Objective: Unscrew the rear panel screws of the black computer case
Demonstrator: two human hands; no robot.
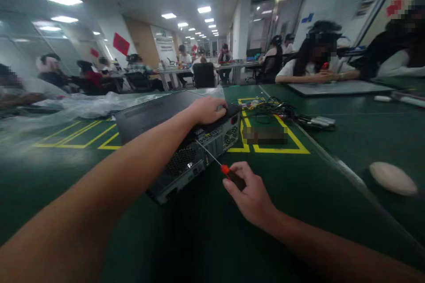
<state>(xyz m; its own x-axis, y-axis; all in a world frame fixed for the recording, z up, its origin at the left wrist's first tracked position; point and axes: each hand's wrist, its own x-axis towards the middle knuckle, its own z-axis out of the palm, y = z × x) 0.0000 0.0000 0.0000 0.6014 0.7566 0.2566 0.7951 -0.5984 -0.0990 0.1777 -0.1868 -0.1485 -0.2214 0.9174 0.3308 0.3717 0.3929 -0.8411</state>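
Observation:
A black desktop computer case lies on the green table with its metal rear panel facing me. My left hand is closed over the top of the case near its rear right corner, and its fingertips are partly hidden. In my right hand is a screwdriver with a red and black handle, gripped between thumb and fingers. Its thin shaft points up and left, and the tip meets the upper edge of the rear panel. I cannot make out a screw there.
Behind the case, clear plastic wrap spreads to the left. Bundled cables lie at the right, over yellow tape markings. A pale oval object sits far right. Across the table a person leans over a flat grey panel.

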